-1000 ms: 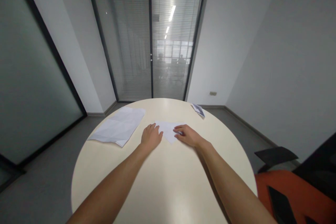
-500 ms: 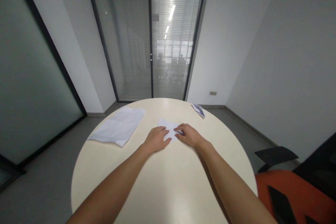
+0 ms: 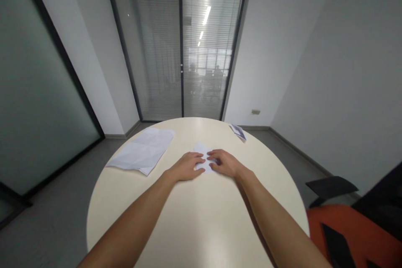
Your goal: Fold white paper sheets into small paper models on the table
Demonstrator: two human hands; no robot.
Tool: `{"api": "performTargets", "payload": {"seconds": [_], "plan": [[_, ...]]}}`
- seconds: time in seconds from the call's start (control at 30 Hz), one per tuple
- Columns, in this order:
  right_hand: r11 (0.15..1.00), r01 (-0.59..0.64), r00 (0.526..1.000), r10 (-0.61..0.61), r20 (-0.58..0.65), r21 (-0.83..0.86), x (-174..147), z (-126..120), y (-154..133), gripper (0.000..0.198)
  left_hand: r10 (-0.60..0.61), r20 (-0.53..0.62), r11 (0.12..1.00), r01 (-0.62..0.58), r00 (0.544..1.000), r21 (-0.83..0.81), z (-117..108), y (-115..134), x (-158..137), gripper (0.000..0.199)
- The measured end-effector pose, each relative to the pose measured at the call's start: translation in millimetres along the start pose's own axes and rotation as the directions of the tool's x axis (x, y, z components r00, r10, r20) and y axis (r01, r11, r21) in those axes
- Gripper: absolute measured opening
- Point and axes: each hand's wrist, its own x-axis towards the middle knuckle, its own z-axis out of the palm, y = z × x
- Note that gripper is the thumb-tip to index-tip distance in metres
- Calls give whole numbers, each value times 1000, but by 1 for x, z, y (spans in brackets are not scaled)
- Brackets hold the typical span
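A small piece of folded white paper (image 3: 200, 148) lies flat near the middle of the round table, partly covered by my fingers. From the left, my left hand (image 3: 186, 166) rests on its edge, fingers and thumb spread apart. My right hand (image 3: 225, 163) touches the opposite side with bent fingers, its thumb held away from them. The fingertips of both hands nearly meet over the paper. Which folds lie under the fingers cannot be made out.
A larger creased white sheet (image 3: 143, 150) lies at the table's left edge. Another folded paper with a dark printed side (image 3: 238, 132) sits at the far right edge. The cream round table (image 3: 194, 226) has an orange chair (image 3: 354, 230) to its right.
The small paper's visible far tip has shifted slightly right and looks narrower. My fingertips have drawn a little closer together, and the right fingers are slightly more spread.
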Motion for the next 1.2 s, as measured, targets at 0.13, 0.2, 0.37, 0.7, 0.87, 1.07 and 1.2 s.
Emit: {"api": "performTargets", "payload": {"seconds": [0.13,0.2,0.37,0.7,0.87,1.07,1.2], "plan": [[999,-35,999,35,-2,13,0,3,4,32,62,-50,997,-60,997,47,1,-4,3,29],[999,-40,999,40,4,-6,1,4,6,31,95,-50,993,-91,994,69,-1,-4,4,28],[999,-38,999,38,24,-27,2,4,8,29,46,-21,989,-42,999,142,-8,6,5,29],[998,-31,998,34,52,-53,2,-2,-5,17,-78,-48,965,87,996,248,-5,10,3,33],[1000,-6,999,5,36,29,2,3,-1,26,-81,-88,973,98,993,207,-2,5,4,27],[997,-43,997,47,58,-66,-2,1,2,44,-76,-104,984,91,992,151,-2,11,6,32],[994,-45,997,51,53,-103,-3,-1,0,48,-79,-75,985,89,994,148,-2,10,2,38]]}}
